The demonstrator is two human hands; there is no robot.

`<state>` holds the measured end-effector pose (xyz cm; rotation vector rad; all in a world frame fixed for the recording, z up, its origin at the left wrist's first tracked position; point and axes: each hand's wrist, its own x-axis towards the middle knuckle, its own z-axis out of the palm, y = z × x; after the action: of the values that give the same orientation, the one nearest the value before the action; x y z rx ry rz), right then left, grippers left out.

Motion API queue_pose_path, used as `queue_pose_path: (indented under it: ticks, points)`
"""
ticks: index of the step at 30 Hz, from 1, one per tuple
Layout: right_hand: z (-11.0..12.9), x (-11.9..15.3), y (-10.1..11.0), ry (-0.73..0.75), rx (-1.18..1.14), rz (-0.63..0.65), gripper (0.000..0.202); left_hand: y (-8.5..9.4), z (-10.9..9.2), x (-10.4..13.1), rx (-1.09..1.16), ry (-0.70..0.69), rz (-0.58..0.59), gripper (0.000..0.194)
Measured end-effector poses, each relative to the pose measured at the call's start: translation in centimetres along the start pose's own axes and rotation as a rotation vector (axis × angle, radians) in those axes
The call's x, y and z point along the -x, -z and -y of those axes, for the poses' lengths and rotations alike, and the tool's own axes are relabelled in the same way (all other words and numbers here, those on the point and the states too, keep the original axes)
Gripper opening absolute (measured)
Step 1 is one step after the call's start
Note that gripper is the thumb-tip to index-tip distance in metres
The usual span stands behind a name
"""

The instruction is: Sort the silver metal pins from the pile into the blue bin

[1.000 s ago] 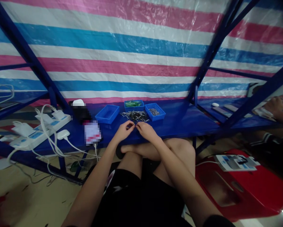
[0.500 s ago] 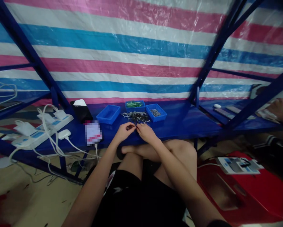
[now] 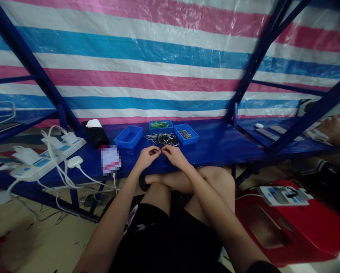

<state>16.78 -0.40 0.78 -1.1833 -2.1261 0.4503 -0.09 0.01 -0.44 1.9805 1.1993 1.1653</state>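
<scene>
My left hand [image 3: 148, 156] and my right hand [image 3: 173, 154] meet fingertip to fingertip over the front of the blue table [image 3: 221, 146]. Both are pinched on something too small to make out. Just behind them lies a loose pile of thin dark and silvery pieces [image 3: 162, 139]. Behind the pile is a blue tray with green pieces [image 3: 160, 124]. To its right stands a blue tray holding small metal parts [image 3: 186, 134]. On the left is an empty blue tray [image 3: 128, 137].
Left on the table are a power strip [image 3: 49, 157] with chargers and cables, a black object [image 3: 96, 133] and a phone [image 3: 111, 159], its screen blurred. A red stool-like box [image 3: 309, 223] stands at right. Another person's hand [image 3: 330, 127] shows far right.
The view has shifted slightly. My right hand's fingers have drawn back a little from the left hand's and now pinch at the tips.
</scene>
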Motion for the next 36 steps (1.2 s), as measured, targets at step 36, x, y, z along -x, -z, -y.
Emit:
queue_pose_path:
  ticks: [36]
  points:
    - [-0.3,-0.1,0.6,0.073,0.065,-0.067,0.018,0.0,0.0,0.1,0.023,0.01,0.058,0.028]
